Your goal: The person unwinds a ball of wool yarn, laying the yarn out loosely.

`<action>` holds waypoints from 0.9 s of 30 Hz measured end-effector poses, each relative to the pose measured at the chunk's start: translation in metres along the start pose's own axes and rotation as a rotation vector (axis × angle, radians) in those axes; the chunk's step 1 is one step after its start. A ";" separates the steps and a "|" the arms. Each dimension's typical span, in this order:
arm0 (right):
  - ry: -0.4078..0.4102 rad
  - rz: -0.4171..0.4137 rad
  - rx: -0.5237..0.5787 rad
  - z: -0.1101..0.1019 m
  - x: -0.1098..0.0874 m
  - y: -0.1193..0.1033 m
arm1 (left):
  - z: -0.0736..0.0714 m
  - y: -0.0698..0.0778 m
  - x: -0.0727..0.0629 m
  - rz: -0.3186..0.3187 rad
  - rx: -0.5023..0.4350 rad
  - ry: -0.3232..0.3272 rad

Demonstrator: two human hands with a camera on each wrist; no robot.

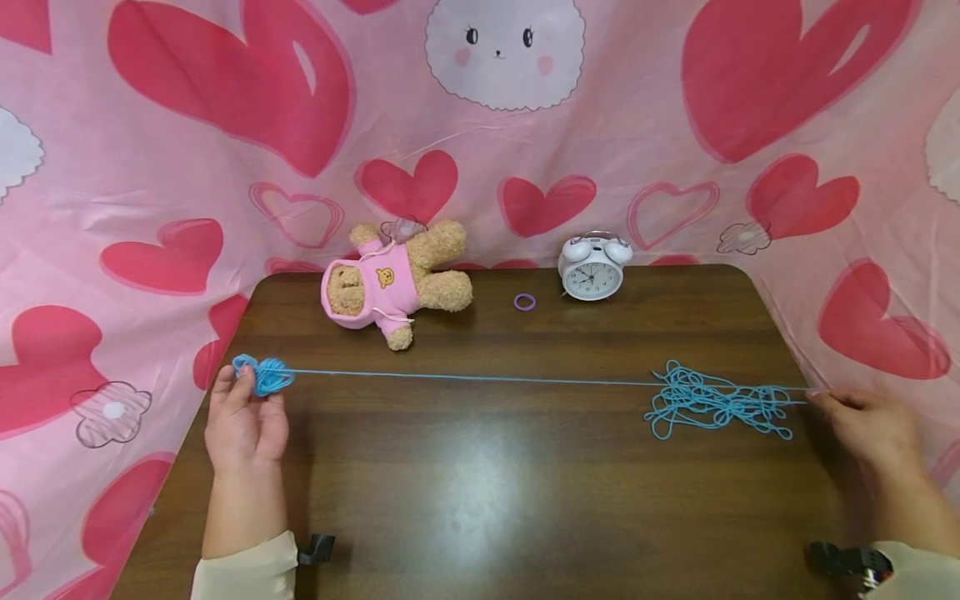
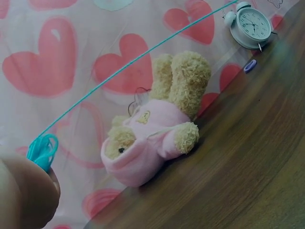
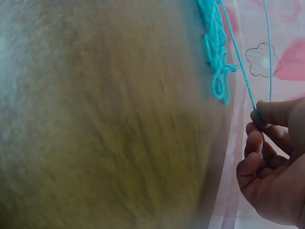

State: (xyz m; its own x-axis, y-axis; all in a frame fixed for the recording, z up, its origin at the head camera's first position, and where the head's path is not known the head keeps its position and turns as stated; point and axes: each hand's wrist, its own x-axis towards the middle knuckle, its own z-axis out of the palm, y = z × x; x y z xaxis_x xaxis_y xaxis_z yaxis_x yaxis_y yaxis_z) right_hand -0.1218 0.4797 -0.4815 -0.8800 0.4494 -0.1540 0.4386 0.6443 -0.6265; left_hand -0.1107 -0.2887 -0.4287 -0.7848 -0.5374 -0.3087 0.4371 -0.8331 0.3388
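Note:
My left hand [image 1: 246, 425], palm up at the table's left side, grips a small bundle of blue yarn [image 1: 273, 377] between thumb and fingers. From the bundle a taut strand [image 1: 465, 378] runs straight across to the right. Past the table's right edge, my right hand [image 1: 873, 429] pinches the yarn between thumb and fingertips. Close beside that hand, a loose tangle of the same yarn [image 1: 705, 400] lies on the table. In the right wrist view, two strands lead to the pinching fingertips [image 3: 267, 112]. The left wrist view shows the bundle's loops [image 2: 44, 151] above the hand.
A teddy bear [image 1: 393, 283] in a pink hoodie lies on its back at the rear left. A purple ring [image 1: 524, 302] and a white alarm clock [image 1: 592, 267] are at the back of the brown table [image 1: 480, 500]. Heart-printed cloth [image 1: 405, 100] surrounds the table.

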 end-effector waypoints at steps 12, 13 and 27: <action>-0.066 -0.125 -0.164 0.013 0.003 0.005 | -0.001 -0.003 -0.001 -0.052 0.042 -0.068; -0.071 -0.139 -0.174 0.014 0.003 0.005 | -0.002 -0.004 0.000 -0.055 0.047 -0.073; -0.155 -0.259 -0.231 0.007 0.000 0.002 | -0.001 -0.009 -0.004 -0.119 0.054 -0.118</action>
State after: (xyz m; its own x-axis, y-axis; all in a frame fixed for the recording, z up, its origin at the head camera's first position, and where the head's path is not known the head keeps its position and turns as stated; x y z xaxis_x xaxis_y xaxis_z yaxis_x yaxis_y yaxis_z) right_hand -0.1223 0.4765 -0.4878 -0.9764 0.1658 -0.1382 0.2122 0.8547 -0.4738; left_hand -0.1112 -0.2789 -0.4312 -0.8771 -0.4135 -0.2444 0.3164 -0.8801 0.3540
